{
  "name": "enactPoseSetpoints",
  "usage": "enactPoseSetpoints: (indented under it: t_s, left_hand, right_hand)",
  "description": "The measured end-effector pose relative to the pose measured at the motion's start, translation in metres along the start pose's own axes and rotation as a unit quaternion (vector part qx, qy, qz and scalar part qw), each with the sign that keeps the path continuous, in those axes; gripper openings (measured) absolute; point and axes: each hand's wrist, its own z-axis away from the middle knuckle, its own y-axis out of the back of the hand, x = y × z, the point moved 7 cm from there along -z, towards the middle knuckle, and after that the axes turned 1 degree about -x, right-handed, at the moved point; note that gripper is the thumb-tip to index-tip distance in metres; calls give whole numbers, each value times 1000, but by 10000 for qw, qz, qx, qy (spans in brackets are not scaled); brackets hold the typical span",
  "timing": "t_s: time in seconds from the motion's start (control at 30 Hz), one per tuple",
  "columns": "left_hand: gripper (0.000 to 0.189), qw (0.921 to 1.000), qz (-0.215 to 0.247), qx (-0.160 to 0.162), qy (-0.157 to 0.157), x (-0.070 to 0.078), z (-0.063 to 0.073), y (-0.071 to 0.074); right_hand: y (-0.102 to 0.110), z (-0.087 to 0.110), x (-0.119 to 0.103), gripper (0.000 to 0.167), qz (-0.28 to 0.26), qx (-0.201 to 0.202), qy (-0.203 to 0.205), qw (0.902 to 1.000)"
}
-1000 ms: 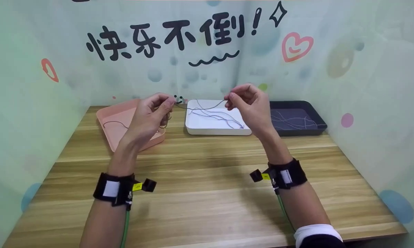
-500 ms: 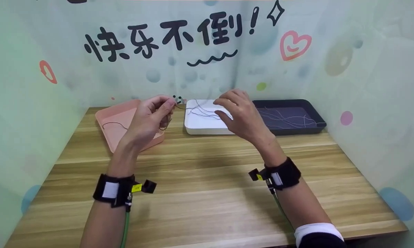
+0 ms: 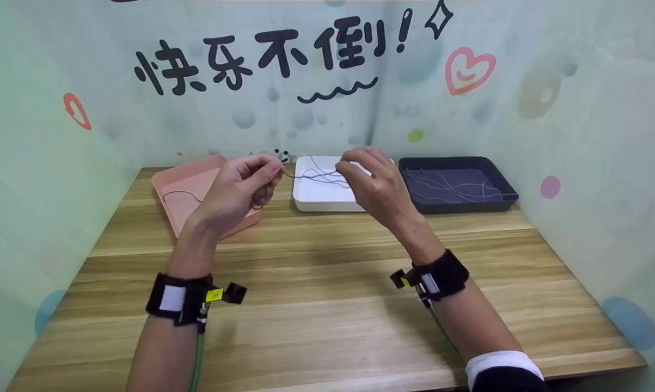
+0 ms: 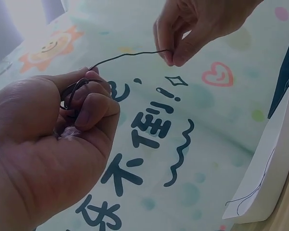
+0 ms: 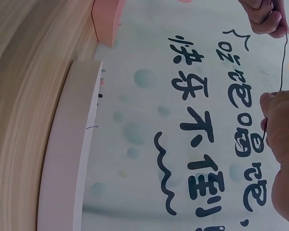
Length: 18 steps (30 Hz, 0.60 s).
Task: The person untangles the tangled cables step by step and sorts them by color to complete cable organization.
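Note:
A thin dark thread (image 3: 305,177) runs between my two hands above the table, in front of the white tray. My left hand (image 3: 239,185) pinches it between thumb and forefinger. In the left wrist view, loops of thread (image 4: 73,91) lie in that hand's curled fingers. My right hand (image 3: 380,185) pinches the thread to the right, wrist bent over and fingers pointing left. The right wrist view has the stretch of thread (image 5: 282,62) between the hands, and a short tail past the right fingertips.
Three trays line the back of the wooden table (image 3: 316,305): a pink one (image 3: 175,177) with a dark thread, a white one (image 3: 322,207) with several bluish threads, and a dark grey one (image 3: 463,208) with several pale threads. Printed curtains enclose the back and sides.
My right hand let go of the thread, spread its fingers and turned over, shifting left and slightly down. Now it pinches the thread again, closer to my left hand, which has barely moved.

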Motion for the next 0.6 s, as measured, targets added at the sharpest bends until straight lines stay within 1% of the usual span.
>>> enactPoseSetpoints:
  t_s: [0.1, 0.17, 0.23, 0.3, 0.33, 0.37, 0.4, 0.5, 0.57, 0.6]
  left_hand:
    - [19, 9997, -162, 193, -23, 4, 1, 9]
    - [17, 9986, -354, 360, -131, 7, 2, 16]
    - [16, 9961, -645, 519, -297, 12, 4, 22]
    - [15, 9926, -947, 616, -446, 16, 5, 27]
    - [15, 9905, -1096, 645, -516, 17, 6, 29]
    - [15, 9883, -1247, 668, -572, 18, 7, 30]
    - [14, 9862, -1375, 686, -622, 19, 8, 32]
    - [14, 9798, -1726, 711, -712, 22, 9, 35]
    - [15, 9746, -1975, 717, -769, 24, 11, 38]
    - [15, 9725, -2074, 716, -776, 25, 12, 39]
  right_hand:
    - [4, 1, 6, 7, -268, 89, -230, 9993]
    - [8, 2, 11, 8, -435, 172, -427, 9980]
    - [12, 2, 16, 9, -655, 233, -650, 9955]
    - [14, 1, 21, 10, -1024, 160, -898, 9905]
    - [15, 1, 23, 10, -1318, 75, -1040, 9858]
    - [15, 0, 26, 9, -1683, -35, -1207, 9783]
    - [15, 0, 28, 9, -2064, -160, -1373, 9686]
    - [16, -1, 33, 9, -3066, -500, -1891, 9315]
    - [18, -1, 36, 10, -3478, -603, -2238, 9085]
    - [20, 0, 38, 10, -3575, -634, -2395, 9004]
